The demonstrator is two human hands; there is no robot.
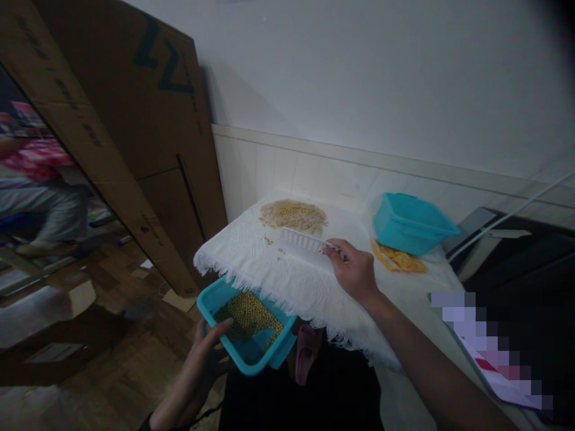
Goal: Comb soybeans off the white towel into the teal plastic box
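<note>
My left hand [201,362] grips the near edge of a teal plastic tray [211,299] holding yellow beans [249,320], held below the front edge of a table covered by a white fringed cloth [287,278]. My right hand [354,272] pinches a flat white plastic scraper [303,244] standing on the cloth. A pile of yellow beans [294,215] lies at the far side of the cloth, just beyond the scraper, with a few stray beans between.
A second teal tray [411,224] lies tilted at the back right on a yellow bag [398,258]. A large cardboard box [130,114] leans against the wall on the left. Another person's legs [45,209] show far left. A white cable [512,212] and papers [503,371] lie right.
</note>
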